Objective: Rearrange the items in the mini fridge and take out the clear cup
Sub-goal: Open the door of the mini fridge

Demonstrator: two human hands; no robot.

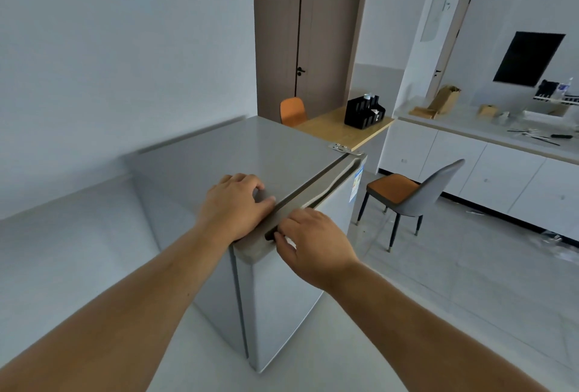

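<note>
A grey mini fridge (219, 153) stands in front of me with its door (291, 282) closed. My left hand (235, 203) lies flat on the fridge top near the front edge, fingers slightly spread and holding nothing. My right hand (310, 241) has its fingertips hooked into the dark recessed handle groove (300, 197) along the top of the door. The fridge's inside and the clear cup are hidden behind the door.
A grey chair with an orange seat (404, 194) stands to the right of the fridge. A wooden table (341, 128) with a black organiser (363, 112) sits behind it. White cabinets under a cluttered counter (488, 128) run along the right wall.
</note>
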